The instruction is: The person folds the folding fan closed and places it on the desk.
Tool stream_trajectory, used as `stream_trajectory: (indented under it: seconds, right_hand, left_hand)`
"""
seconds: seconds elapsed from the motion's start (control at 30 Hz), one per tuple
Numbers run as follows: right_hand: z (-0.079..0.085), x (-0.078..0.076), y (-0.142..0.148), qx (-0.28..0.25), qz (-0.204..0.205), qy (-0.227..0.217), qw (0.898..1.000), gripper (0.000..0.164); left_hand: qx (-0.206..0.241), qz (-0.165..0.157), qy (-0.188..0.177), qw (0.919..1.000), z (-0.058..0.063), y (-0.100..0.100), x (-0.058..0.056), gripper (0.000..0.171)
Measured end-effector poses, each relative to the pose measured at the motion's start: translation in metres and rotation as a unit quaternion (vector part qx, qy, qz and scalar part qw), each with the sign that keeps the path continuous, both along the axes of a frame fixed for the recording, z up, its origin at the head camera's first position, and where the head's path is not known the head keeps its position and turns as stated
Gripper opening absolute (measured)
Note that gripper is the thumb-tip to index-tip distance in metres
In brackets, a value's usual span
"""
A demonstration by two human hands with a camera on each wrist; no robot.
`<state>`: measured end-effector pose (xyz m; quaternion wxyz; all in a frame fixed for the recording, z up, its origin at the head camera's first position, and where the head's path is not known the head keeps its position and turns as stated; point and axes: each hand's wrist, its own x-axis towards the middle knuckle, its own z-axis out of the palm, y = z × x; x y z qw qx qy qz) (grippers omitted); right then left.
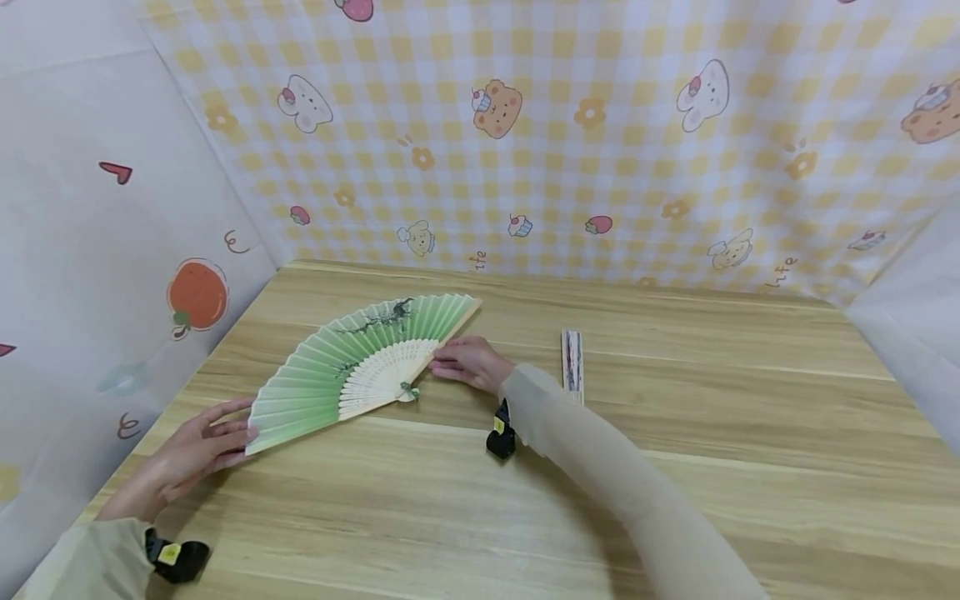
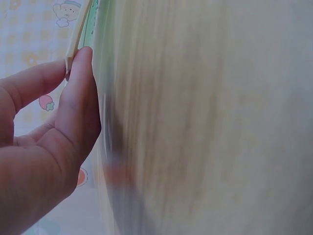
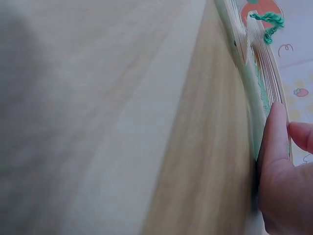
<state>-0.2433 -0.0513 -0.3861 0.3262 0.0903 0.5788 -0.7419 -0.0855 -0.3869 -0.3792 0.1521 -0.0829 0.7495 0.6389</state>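
A green folding fan (image 1: pixel 307 379) with pale ribs and a dark branch pattern lies spread open at the left of the table in the head view. My left hand (image 1: pixel 204 442) pinches the corner of its left end. Seen from the left wrist, thumb and finger (image 2: pixel 78 93) close on the tip of the outer stick. My right hand (image 1: pixel 474 364) holds the right outer stick partway along. In the right wrist view, the finger and thumb meet at that edge. A green tassel (image 3: pixel 270 22) hangs at the pivot.
A narrow, folded fan (image 1: pixel 572 362) with a printed face lies right of my right hand, partly behind the sleeve (image 1: pixel 600 467). Wood-grain table (image 1: pixel 750 400) runs back to a yellow checked cloth (image 1: pixel 585 167). White printed cloth (image 1: pixel 97 250) borders the left side.
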Motion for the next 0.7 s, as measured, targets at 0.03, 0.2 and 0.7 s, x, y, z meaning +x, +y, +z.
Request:
stream_trajectory:
  seconds: [0.03, 0.2, 0.7]
  right_hand:
    - [0.0, 0.001, 0.001, 0.002, 0.001, 0.001, 1.0, 0.011]
    - [0.002, 0.007, 0.007, 0.009, 0.009, -0.003, 1.0, 0.012]
    - [0.002, 0.025, 0.023, -0.002, 0.044, -0.004, 0.999, 0.018]
  left_hand:
    - [0.001, -0.002, 0.001, 1.0, 0.0, 0.0, 0.0, 0.039]
    - [0.01, -0.009, 0.005, 0.9999, 0.001, -0.001, 0.0, 0.04]
    - [-0.006, -0.012, -0.001, 0.9999, 0.0, -0.002, 0.001, 0.04]
